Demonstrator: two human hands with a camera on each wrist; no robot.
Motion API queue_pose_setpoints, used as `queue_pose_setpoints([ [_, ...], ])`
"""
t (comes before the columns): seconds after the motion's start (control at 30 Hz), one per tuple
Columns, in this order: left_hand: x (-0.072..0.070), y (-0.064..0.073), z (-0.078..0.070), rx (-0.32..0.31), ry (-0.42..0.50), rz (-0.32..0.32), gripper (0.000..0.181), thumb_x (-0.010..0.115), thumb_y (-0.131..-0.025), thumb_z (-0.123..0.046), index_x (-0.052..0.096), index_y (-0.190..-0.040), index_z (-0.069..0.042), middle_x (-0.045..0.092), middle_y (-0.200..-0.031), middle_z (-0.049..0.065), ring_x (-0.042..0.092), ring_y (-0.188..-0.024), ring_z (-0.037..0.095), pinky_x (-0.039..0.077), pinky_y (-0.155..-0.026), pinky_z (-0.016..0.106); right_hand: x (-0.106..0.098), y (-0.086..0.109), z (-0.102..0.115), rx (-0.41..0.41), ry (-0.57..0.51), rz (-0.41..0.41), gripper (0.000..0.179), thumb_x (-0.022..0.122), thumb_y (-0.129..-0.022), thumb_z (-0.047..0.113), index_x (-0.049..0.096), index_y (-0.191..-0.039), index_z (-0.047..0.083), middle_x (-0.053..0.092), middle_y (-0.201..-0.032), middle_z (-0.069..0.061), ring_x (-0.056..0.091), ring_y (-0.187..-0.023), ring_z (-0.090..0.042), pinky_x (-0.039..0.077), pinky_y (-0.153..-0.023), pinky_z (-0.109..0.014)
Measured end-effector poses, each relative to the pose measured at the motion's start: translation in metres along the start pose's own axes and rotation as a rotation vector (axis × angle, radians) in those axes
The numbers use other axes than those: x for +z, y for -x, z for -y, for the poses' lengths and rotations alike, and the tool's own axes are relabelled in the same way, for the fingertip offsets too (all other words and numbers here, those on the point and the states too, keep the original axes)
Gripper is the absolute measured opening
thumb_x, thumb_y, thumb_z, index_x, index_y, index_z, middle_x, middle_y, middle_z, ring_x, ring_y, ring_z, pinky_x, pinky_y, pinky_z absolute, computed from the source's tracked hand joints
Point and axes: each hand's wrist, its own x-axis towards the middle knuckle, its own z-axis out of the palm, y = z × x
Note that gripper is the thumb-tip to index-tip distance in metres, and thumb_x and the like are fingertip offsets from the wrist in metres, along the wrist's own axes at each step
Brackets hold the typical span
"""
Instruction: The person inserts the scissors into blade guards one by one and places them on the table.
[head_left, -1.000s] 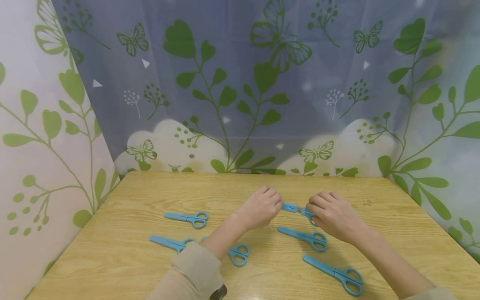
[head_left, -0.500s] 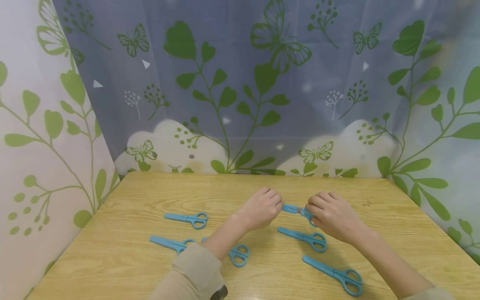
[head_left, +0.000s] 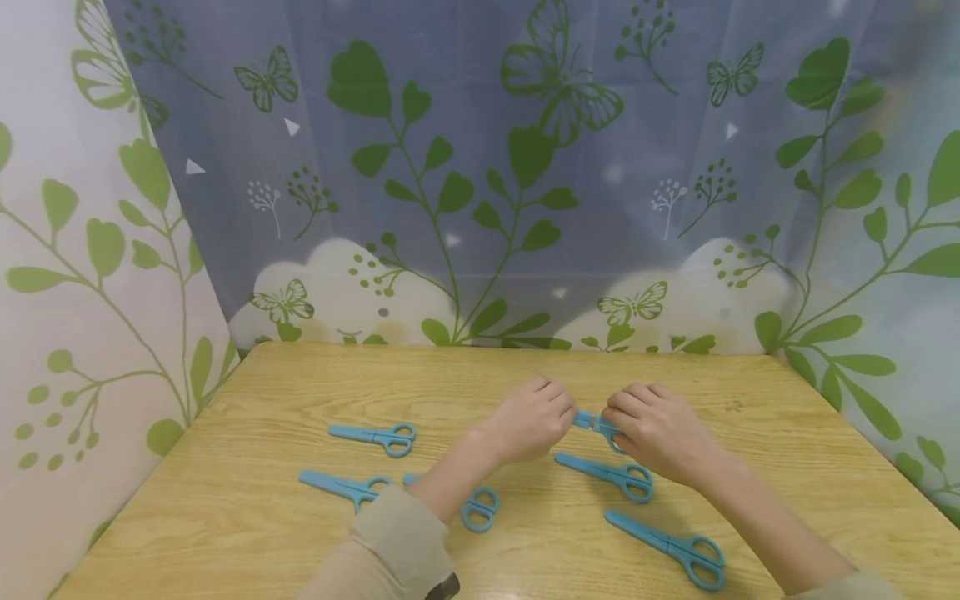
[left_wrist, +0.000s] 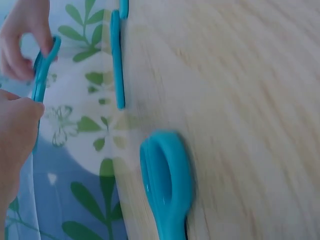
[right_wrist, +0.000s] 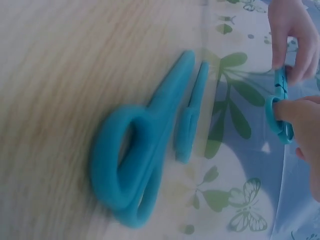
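A pair of blue scissors is held up above the table between both hands. My left hand pinches the blade end, where a blue blade cover shows in the right wrist view. At the other end my right hand grips the finger loops, with the thumb at one loop. Cover and handle now sit close together, and no bare metal is plain between them. In the left wrist view the same scissors run between the two hands. The tip is hidden by my left fingers.
Several more blue scissors lie on the wooden table: one pair just below the hands, another at front right, others at left. My left forearm partly covers two pairs. A patterned cloth stands behind the table.
Both hands have come slightly closer together, the left moving right and the right moving left. The strip of metal blade between cover and handle has disappeared. The scissors on the table stay put.
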Motion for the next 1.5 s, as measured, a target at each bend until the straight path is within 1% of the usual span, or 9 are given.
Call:
queue_pose_setpoints([
  [0.13,-0.001,-0.004,-0.005,0.015,0.019,0.002,0.020,0.055,-0.090,-0.016,0.069,-0.104,-0.015,0.065,-0.100,-0.006,0.057,-0.095,0.011,0.043,-0.083,0.022,0.002,-0.003,0.002,-0.025,-0.005,-0.014,0.026,0.075,-0.061,0.007,0.068,-0.086,0.004,0.061,-0.087,-0.005,0.056,-0.081,-0.022,0.047,-0.064,-0.034],
  [0.27,0.000,-0.004,-0.006,0.002,0.025,0.014,0.020,0.056,-0.089,-0.016,0.069,-0.104,-0.015,0.065,-0.100,-0.006,0.057,-0.094,0.011,0.042,-0.082,0.022,0.002,-0.004,0.001,-0.034,-0.016,-0.034,0.024,0.072,-0.061,0.005,0.068,-0.085,0.004,0.061,-0.085,-0.005,0.056,-0.079,-0.023,0.047,-0.063,-0.034],
  [0.43,0.000,-0.006,-0.005,0.003,0.029,-0.027,0.019,0.054,-0.089,-0.016,0.069,-0.102,-0.015,0.065,-0.098,-0.006,0.057,-0.093,0.011,0.042,-0.081,0.022,0.000,-0.005,0.000,-0.033,-0.019,-0.038,0.022,0.068,-0.062,0.005,0.067,-0.084,0.003,0.060,-0.085,-0.006,0.056,-0.079,-0.023,0.047,-0.063,-0.035],
  [0.5,0.000,-0.007,-0.005,0.007,0.030,-0.034,0.019,0.054,-0.089,-0.016,0.070,-0.101,-0.014,0.065,-0.097,-0.005,0.057,-0.092,0.011,0.042,-0.081,0.022,-0.001,-0.004,-0.001,-0.034,-0.015,-0.034,0.022,0.067,-0.063,0.005,0.067,-0.084,0.003,0.060,-0.085,-0.006,0.056,-0.080,-0.023,0.047,-0.064,-0.034],
  [0.8,-0.002,-0.008,-0.007,0.025,0.016,-0.001,0.021,0.052,-0.092,-0.016,0.069,-0.105,-0.014,0.065,-0.099,-0.005,0.056,-0.093,0.011,0.042,-0.081,0.021,-0.002,-0.004,0.001,-0.041,0.001,-0.023,0.021,0.066,-0.063,0.005,0.067,-0.084,0.004,0.061,-0.085,-0.005,0.056,-0.079,-0.022,0.046,-0.062,-0.033],
  [1.07,-0.001,-0.011,-0.011,0.021,0.016,0.021,0.022,0.053,-0.091,-0.016,0.069,-0.106,-0.014,0.064,-0.100,-0.006,0.055,-0.093,0.010,0.041,-0.080,0.021,0.001,-0.002,0.002,-0.034,0.004,-0.016,0.021,0.068,-0.063,0.005,0.068,-0.084,0.003,0.060,-0.084,-0.005,0.056,-0.078,-0.022,0.046,-0.061,-0.032],
  [1.23,-0.001,-0.013,-0.013,0.022,0.027,0.040,0.022,0.053,-0.090,-0.016,0.068,-0.106,-0.014,0.064,-0.101,-0.006,0.055,-0.094,0.010,0.041,-0.082,0.021,0.001,0.001,0.002,-0.027,-0.007,-0.018,0.019,0.064,-0.064,0.006,0.067,-0.083,0.003,0.060,-0.084,-0.005,0.056,-0.078,-0.022,0.045,-0.061,-0.033],
  [1.37,-0.002,-0.016,-0.014,0.025,0.034,0.066,0.022,0.052,-0.091,-0.016,0.068,-0.107,-0.014,0.064,-0.102,-0.006,0.055,-0.095,0.010,0.041,-0.082,0.021,-0.001,0.003,0.001,-0.020,-0.015,-0.016,0.023,0.071,-0.061,0.003,0.067,-0.083,0.003,0.060,-0.084,-0.005,0.055,-0.078,-0.022,0.046,-0.061,-0.033],
  [1.5,-0.002,-0.020,-0.015,0.020,0.045,0.075,0.022,0.052,-0.092,-0.016,0.067,-0.108,-0.014,0.063,-0.103,-0.006,0.055,-0.096,0.010,0.040,-0.083,0.021,-0.001,0.008,-0.003,0.014,-0.045,-0.004,0.030,0.078,-0.056,0.002,0.067,-0.084,0.003,0.060,-0.086,-0.005,0.056,-0.079,-0.022,0.047,-0.062,-0.035],
])
